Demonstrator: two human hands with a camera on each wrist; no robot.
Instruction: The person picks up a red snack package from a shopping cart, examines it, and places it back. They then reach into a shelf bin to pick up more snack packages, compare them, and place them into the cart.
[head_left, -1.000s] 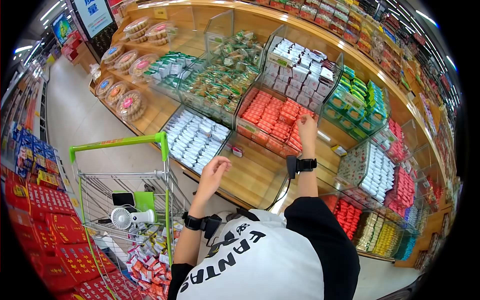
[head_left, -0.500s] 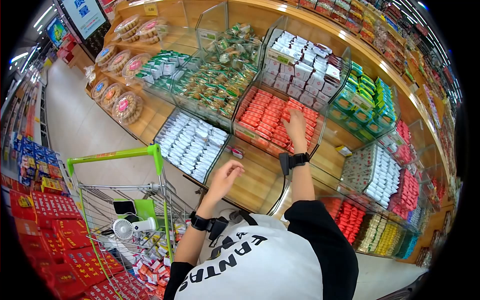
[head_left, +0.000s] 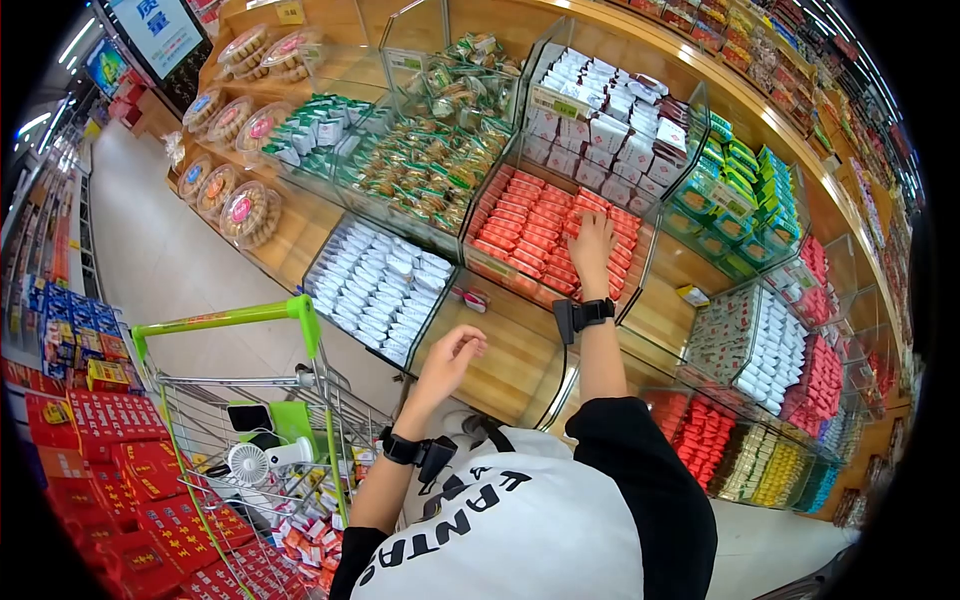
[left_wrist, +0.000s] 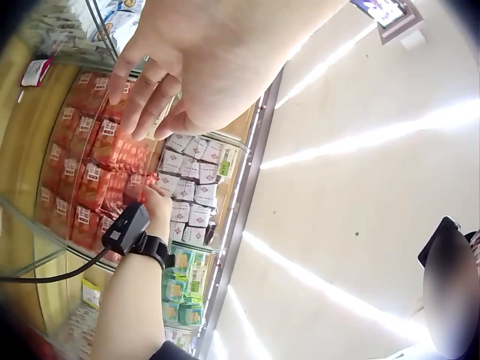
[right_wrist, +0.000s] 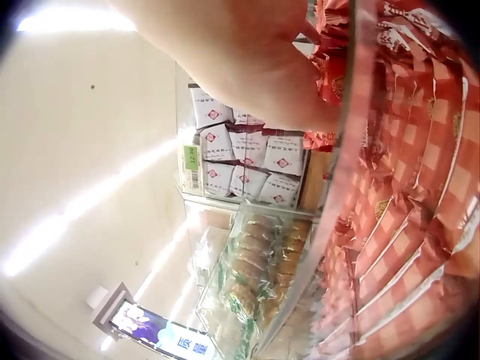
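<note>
My right hand [head_left: 592, 245] reaches over the front wall of a clear bin, its fingers spread on the red-wrapped snack packets [head_left: 525, 225] stacked in rows. In the right wrist view the hand [right_wrist: 247, 60] lies close beside the red packets [right_wrist: 405, 202], its fingertips hidden. My left hand [head_left: 450, 362] hovers empty over the wooden shelf [head_left: 510, 350], fingers loosely bent. The left wrist view shows this hand [left_wrist: 187, 71] with its fingers hanging slack in front of the red packets [left_wrist: 97, 161].
White packets [head_left: 380, 290] fill a bin on the left; white-and-brown packets [head_left: 620, 130] stand behind the red ones. Green-wrapped snacks [head_left: 430, 170] and tubs of cookies [head_left: 250, 215] sit farther left. A shopping cart [head_left: 225, 325] holding packets, a white handheld fan [head_left: 248, 463] and a phone stands at left.
My right hand has moved from the right side of the red packets' bin leftward and down onto the packets, fingers spreading. The left hand has shifted slightly right and stays empty.
</note>
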